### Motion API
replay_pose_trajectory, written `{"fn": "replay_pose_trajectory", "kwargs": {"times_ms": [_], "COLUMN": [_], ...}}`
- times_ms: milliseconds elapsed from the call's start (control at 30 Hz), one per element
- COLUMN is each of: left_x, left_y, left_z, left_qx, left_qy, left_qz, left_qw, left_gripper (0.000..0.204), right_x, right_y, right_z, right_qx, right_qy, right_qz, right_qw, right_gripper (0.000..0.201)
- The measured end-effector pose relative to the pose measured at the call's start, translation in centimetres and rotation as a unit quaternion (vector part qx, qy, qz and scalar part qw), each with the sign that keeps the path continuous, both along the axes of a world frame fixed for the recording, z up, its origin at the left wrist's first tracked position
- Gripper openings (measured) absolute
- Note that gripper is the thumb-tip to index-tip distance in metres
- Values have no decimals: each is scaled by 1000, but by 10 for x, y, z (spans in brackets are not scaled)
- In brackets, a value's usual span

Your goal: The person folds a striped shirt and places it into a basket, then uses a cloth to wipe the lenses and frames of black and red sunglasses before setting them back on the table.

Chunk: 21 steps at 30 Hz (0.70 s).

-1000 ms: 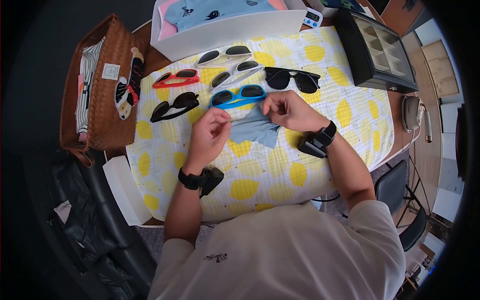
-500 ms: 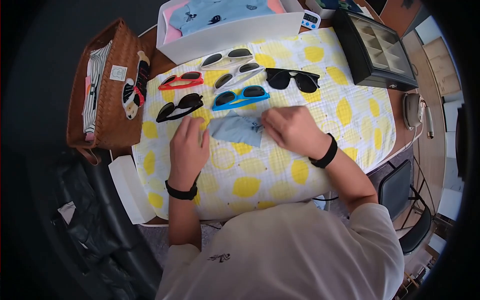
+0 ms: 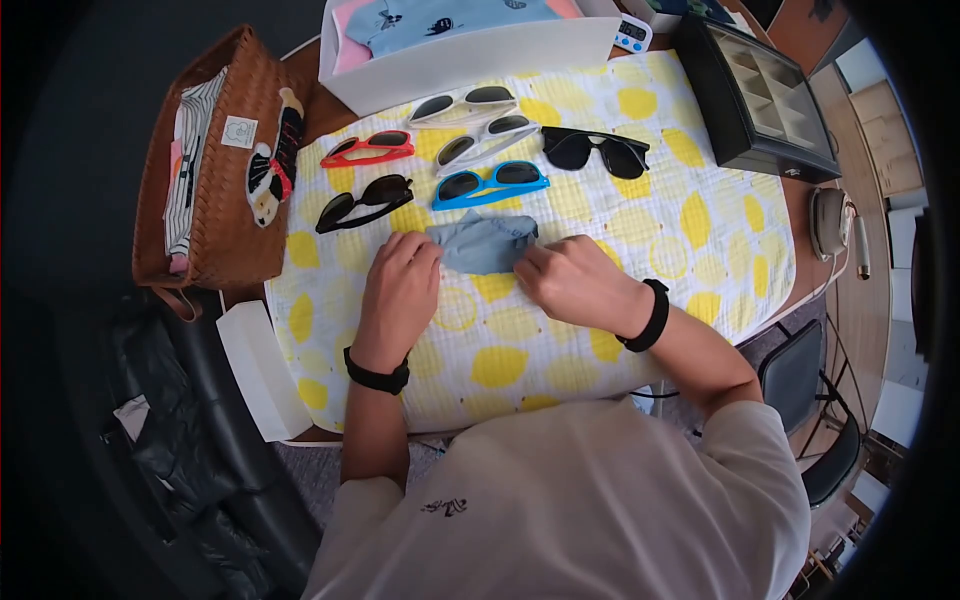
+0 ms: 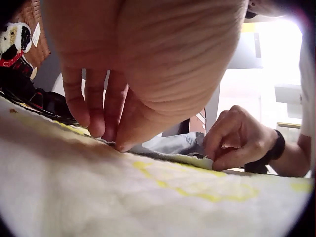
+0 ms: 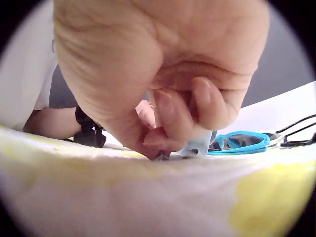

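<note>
A small blue-grey cloth (image 3: 484, 246) lies on the lemon-print quilted cloth (image 3: 560, 350), below the blue sunglasses (image 3: 491, 185). At its left end the left hand (image 3: 400, 295) pinches the edge between thumb and fingertips; in the left wrist view that hand (image 4: 143, 64) has its thumb and index finger meeting at the cloth (image 4: 173, 144). The right hand (image 3: 580, 287) pinches the cloth's right corner, its other fingers curled; the right wrist view has this hand (image 5: 163, 79) low over the quilt, a bit of cloth at its thumb tip.
Red (image 3: 368, 148), black (image 3: 366, 203), white (image 3: 463, 107) and large black sunglasses (image 3: 596, 153) lie behind. A white box (image 3: 470, 65) stands at the back, a woven basket (image 3: 235, 180) left, a black compartment case (image 3: 750, 100) right, with a timer (image 3: 632, 34) near it.
Both hands have moved to the cloth's near edge; the left hand, off the cloth half a second ago, now pinches it. The cloth has changed from a pointed shape to a flatter strip.
</note>
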State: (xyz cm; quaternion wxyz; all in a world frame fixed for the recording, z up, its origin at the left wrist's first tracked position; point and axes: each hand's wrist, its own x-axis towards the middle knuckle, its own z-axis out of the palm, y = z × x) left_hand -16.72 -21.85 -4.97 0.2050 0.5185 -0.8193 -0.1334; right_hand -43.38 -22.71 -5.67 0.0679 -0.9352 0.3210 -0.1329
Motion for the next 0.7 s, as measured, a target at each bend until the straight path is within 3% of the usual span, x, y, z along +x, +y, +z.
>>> {"fn": "replay_pose_trajectory", "kwargs": {"times_ms": [100, 233, 300, 433, 500, 600, 667, 700], "left_x": [-2, -5, 1, 7, 7, 8, 1, -2], "left_y": [0, 1, -2, 9, 17, 17, 10, 6], "left_z": [5, 12, 11, 3, 7, 16, 11, 8], "left_qx": [-26, -89, -144, -133, -72, 16, 24, 31], "left_qy": [50, 93, 182, 270, 317, 324, 284, 244], "left_qz": [-2, -11, -47, -51, 12, 41, 49, 56], "left_qw": [998, 992, 971, 952, 946, 945, 957, 968], "left_gripper": [15, 19, 23, 21, 18, 14, 16, 19], "right_x": [1, 4, 4, -2, -7, -10, -6, -4], "right_y": [1, -1, -4, -3, -3, -1, 0, -2], "right_z": [2, 11, 15, 24, 23, 19, 20, 19], "right_qx": [10, 23, -3, 31, 46, 91, 93, 94], "right_qy": [-3, -136, -188, -258, -279, -323, -282, -281], "right_qz": [3, 20, 33, 63, 66, 37, -115, -115], "right_qw": [1000, 990, 982, 964, 957, 941, 948, 948], "right_gripper": [13, 14, 14, 19, 19, 17, 16, 16]}}
